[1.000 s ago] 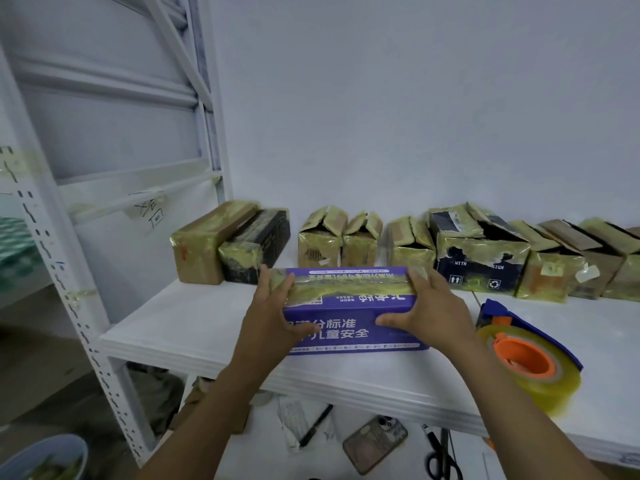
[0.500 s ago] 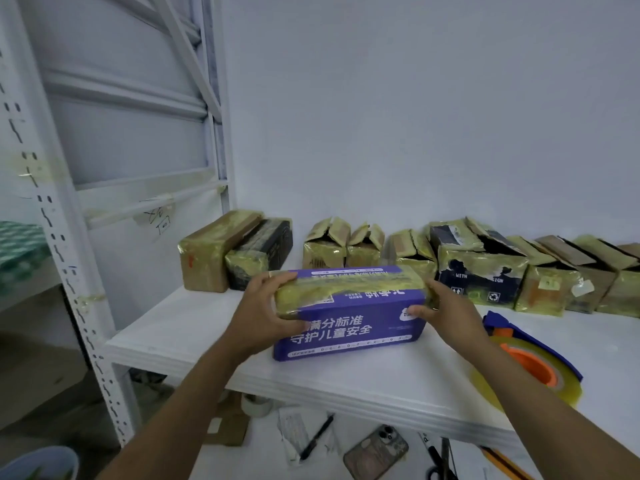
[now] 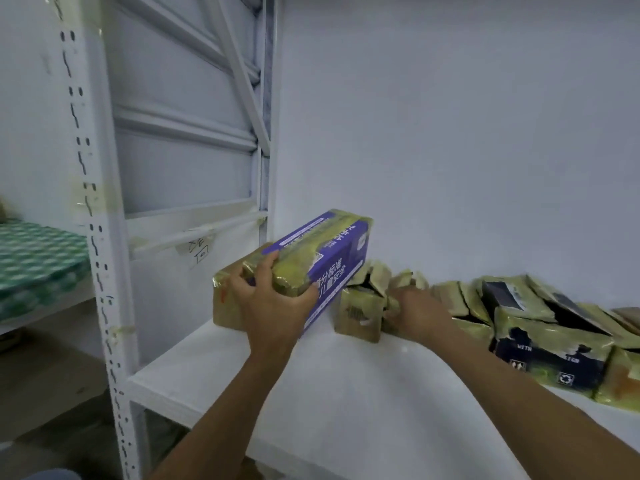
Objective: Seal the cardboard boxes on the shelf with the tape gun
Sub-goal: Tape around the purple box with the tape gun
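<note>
The purple box (image 3: 325,261), banded with yellowish tape, is gripped at its near end by the left hand (image 3: 273,299). It is held tilted above the white shelf (image 3: 346,393), over the brown taped box (image 3: 225,306) at the far left. The right hand (image 3: 419,313) is set against the small taped boxes (image 3: 360,310) in the far row; whether its fingers are closed on one cannot be told.

The purple box (image 3: 332,258) is printed on glossy card and banded with shiny, wrinkled yellowish tape. Brown cardboard under crinkled glossy tape is seen on the small box (image 3: 360,313). The shelf board (image 3: 346,393) is finished smooth, matt white.
</note>
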